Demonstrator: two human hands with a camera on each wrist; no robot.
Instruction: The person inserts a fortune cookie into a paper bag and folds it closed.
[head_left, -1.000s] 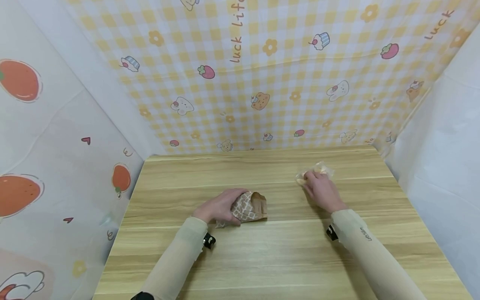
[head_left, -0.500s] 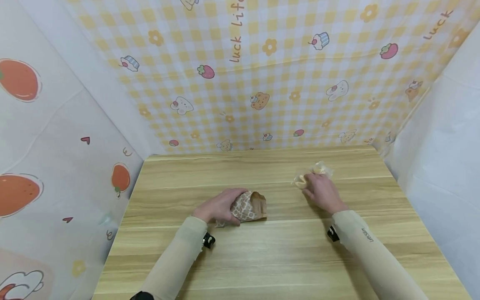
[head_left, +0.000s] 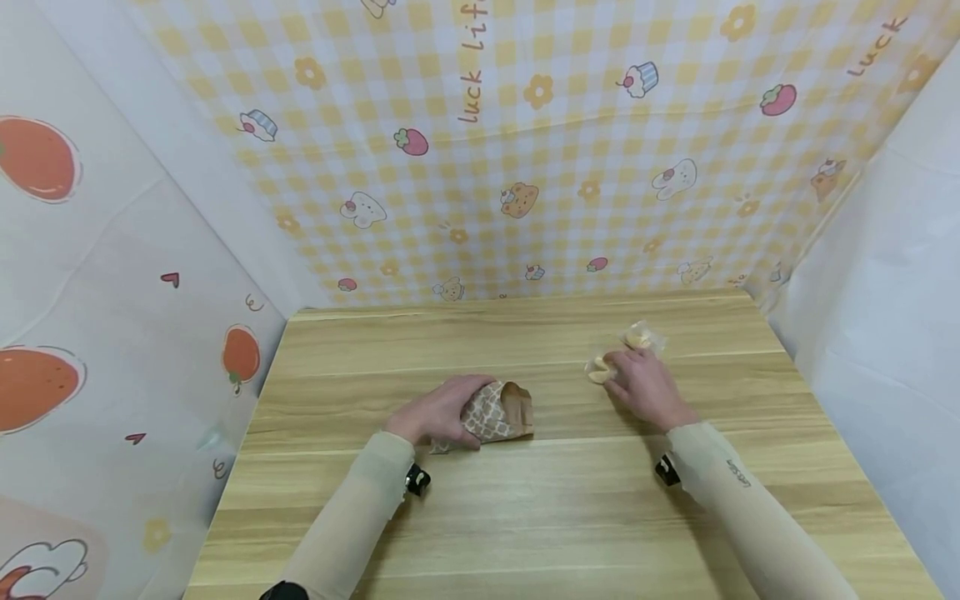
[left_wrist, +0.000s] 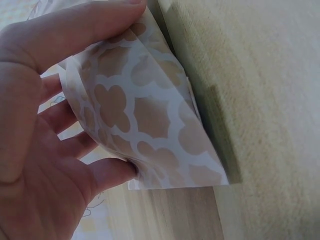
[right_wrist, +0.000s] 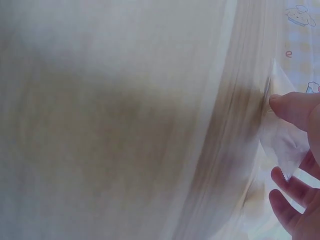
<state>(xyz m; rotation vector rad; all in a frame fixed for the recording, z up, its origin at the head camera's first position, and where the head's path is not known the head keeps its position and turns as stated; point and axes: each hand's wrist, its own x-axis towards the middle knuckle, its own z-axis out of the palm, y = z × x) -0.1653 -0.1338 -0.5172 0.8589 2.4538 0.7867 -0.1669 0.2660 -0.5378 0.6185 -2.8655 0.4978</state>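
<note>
A brown paper bag with a white lattice print lies on its side on the wooden table, its open mouth facing right. My left hand grips it from above, thumb on one side and fingers on the other, and the left wrist view shows the patterned paper under them. Farther right, my right hand pinches a clear-wrapped fortune cookie, pale and curved. In the right wrist view, the crinkled clear wrapper with its serrated edge sits between thumb and fingers. A second wrapped fortune cookie lies just beyond that hand.
The wood-grain table reaches back to a yellow checked cloth hanging behind it. White printed cloth stands along the left side and plain white cloth along the right. A small black camera is strapped at the left wrist.
My right hand has drawn the near wrapped fortune cookie slightly apart from the other one, so both show separately now. The left hand and the paper bag have stayed in place.
</note>
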